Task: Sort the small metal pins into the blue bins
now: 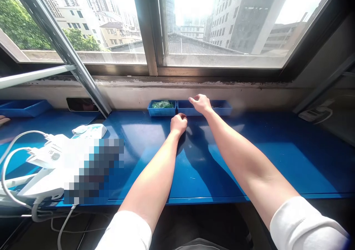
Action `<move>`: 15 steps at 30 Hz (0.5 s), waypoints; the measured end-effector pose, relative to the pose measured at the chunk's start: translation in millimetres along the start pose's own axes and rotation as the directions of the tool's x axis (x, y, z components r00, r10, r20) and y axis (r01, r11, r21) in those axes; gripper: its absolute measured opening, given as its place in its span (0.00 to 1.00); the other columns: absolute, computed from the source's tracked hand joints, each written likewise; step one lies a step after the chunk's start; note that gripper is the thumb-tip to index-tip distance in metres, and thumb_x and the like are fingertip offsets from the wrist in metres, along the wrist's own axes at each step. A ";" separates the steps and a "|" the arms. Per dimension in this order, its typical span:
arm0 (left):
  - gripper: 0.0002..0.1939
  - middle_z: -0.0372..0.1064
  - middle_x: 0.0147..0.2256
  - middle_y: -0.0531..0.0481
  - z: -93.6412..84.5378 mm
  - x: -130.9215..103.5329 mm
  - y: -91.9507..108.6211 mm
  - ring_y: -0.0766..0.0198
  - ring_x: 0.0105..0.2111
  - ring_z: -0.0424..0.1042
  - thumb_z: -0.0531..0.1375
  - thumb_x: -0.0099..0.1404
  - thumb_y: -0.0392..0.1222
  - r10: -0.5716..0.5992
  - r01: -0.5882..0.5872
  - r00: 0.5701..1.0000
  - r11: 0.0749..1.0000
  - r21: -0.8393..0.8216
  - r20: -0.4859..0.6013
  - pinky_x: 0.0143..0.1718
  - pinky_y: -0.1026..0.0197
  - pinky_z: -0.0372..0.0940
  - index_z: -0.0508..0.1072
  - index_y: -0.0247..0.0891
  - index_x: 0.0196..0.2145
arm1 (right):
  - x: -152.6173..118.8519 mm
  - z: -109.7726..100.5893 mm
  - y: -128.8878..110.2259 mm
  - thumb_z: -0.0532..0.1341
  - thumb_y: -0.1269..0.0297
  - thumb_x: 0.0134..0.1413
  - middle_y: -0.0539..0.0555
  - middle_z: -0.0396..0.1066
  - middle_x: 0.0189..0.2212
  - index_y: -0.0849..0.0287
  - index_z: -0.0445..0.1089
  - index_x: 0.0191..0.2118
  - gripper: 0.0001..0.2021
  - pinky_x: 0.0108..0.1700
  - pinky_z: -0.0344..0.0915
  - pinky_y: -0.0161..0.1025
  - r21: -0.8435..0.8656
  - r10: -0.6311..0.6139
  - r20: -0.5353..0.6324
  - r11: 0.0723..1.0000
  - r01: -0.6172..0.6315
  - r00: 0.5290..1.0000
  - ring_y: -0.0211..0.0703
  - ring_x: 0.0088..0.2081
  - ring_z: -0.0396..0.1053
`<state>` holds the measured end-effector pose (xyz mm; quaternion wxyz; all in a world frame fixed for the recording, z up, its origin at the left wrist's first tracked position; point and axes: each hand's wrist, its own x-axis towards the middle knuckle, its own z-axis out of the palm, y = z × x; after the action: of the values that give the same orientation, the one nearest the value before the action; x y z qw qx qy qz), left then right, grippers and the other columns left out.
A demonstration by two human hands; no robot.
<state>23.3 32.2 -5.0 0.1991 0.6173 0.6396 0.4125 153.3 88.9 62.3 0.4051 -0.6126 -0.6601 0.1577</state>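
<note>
Both my arms stretch out over a blue table (277, 154) toward two blue trays at its far edge under the window. My right hand (200, 103) hovers over the right blue tray (222, 109), fingers curled downward; I cannot tell whether it holds anything. My left hand (179, 123) rests on the table just in front of the trays, fingers closed in a loose fist, nothing visible in it. The left blue tray (155, 111) holds small green pieces (162, 104).
A white device (50, 157) with cables sits at the near left, partly blurred. Another blue tray (23, 108) stands at the far left. A white power strip (314, 114) lies at the right. A slanted metal bar (83, 76) crosses the window sill.
</note>
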 end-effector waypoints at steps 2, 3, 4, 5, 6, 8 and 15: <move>0.12 0.76 0.38 0.49 0.7 -0.5 -0.2 0.59 0.41 0.73 0.54 0.59 0.38 -0.005 0.005 1.000 1.000 0.003 0.010 0.43 0.62 0.65 0.76 0.41 0.38 | -4.4 -5.1 -1.8 0.59 0.50 0.50 0.56 0.74 0.36 0.60 0.71 0.35 0.17 0.44 0.64 0.41 0.019 -0.021 0.012 1.000 0.021 1.000 0.45 0.39 0.70; 0.12 0.76 0.38 0.49 0.7 -0.9 0.3 0.59 0.41 0.73 0.54 0.59 0.39 -0.006 0.006 1.000 1.000 0.003 0.013 0.43 0.62 0.65 0.76 0.41 0.38 | -8.5 -8.3 -0.9 0.58 0.51 0.50 0.55 0.74 0.35 0.60 0.71 0.35 0.17 0.42 0.65 0.40 0.044 -0.030 0.016 0.999 0.029 0.999 0.43 0.38 0.70; 0.12 0.76 0.38 0.49 0.3 -1.2 1.4 0.59 0.41 0.73 0.54 0.59 0.39 -0.007 0.007 1.000 1.000 0.002 0.014 0.43 0.62 0.65 0.76 0.41 0.38 | -13.4 -12.3 1.4 0.59 0.52 0.50 0.54 0.74 0.34 0.60 0.72 0.35 0.16 0.41 0.65 0.38 0.067 -0.040 0.024 0.997 0.038 0.999 0.42 0.37 0.71; 0.12 0.76 0.38 0.48 -0.8 -1.4 3.3 0.59 0.41 0.73 0.55 0.59 0.39 -0.005 0.005 1.000 1.000 -0.001 0.007 0.44 0.62 0.65 0.76 0.41 0.38 | -18.6 -17.0 5.0 0.59 0.52 0.49 0.53 0.74 0.33 0.60 0.72 0.35 0.15 0.39 0.65 0.37 0.079 -0.048 0.030 0.996 0.046 0.998 0.41 0.36 0.71; 0.12 0.76 0.38 0.48 -3.0 -1.3 6.1 0.59 0.41 0.73 0.55 0.58 0.38 0.004 -0.004 1.000 1.000 -0.005 -0.011 0.44 0.62 0.65 0.76 0.40 0.37 | -23.8 -22.5 9.8 0.60 0.53 0.49 0.52 0.75 0.32 0.60 0.72 0.34 0.14 0.38 0.64 0.36 0.080 -0.061 0.039 0.995 0.058 0.997 0.40 0.35 0.71; 0.11 0.76 0.38 0.48 -10.6 0.6 13.7 0.60 0.41 0.73 0.55 0.58 0.38 0.030 -0.032 0.996 0.999 -0.025 -0.083 0.46 0.62 0.64 0.75 0.39 0.37 | -33.3 -35.7 22.0 0.60 0.54 0.49 0.52 0.75 0.31 0.59 0.73 0.33 0.13 0.37 0.64 0.35 0.060 -0.084 0.073 0.995 0.079 0.994 0.39 0.33 0.71; 0.12 0.76 0.38 0.48 -56.1 17.1 19.9 0.61 0.40 0.73 0.57 0.57 0.44 0.035 -0.035 0.999 0.999 0.014 0.021 0.43 0.63 0.65 0.75 0.38 0.37 | -58.2 -73.4 77.6 0.58 0.59 0.50 0.53 0.75 0.34 0.59 0.73 0.32 0.10 0.39 0.63 0.36 -0.183 -0.006 0.117 0.983 0.027 0.993 0.41 0.37 0.71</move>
<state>-9.8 30.7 47.3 0.1940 0.6341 0.6296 0.4047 255.0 28.8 33.4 0.3090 -0.6317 -0.6993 0.1279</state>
